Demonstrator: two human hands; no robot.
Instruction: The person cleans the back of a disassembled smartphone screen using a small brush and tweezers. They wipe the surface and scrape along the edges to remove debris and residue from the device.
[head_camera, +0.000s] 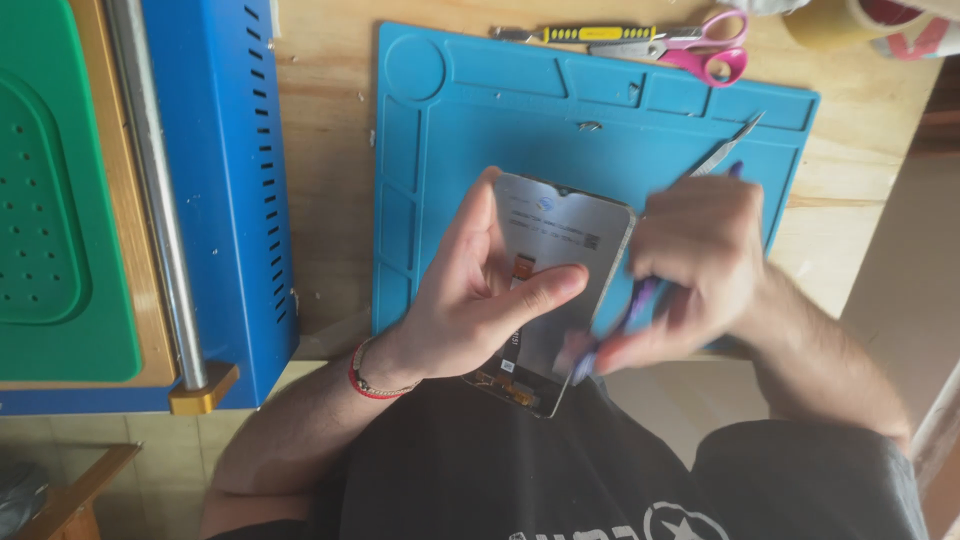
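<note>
At the far left a green perforated pad (50, 200) sat in a blue machine (225, 190) with a steel roller bar (150, 180) running along it. To its right, on the wooden surface (320, 150), lay a blue work mat (450, 110) with moulded compartments along its top edge.

The left hand (470, 300), a red cord bracelet (365, 385) at its wrist, held a phone screen panel (560, 260) above the mat's near edge, back side up. Its fingers were clamped on the panel: the thumb (545, 285) pressed across the grey back, the rest wrapped behind the left edge.

Just right of the panel, the right hand (690, 270) was blurred; its fingers were closed around a purple-handled tool (625, 320), whose lower end met the panel's right edge near the bottom. A thin metal blade (725, 150) showed above the knuckles.

At the mat's far edge lay a yellow-handled screwdriver (590, 33) and pink-handled scissors (700, 50), with tape rolls (860, 22) at the top right corner.
</note>
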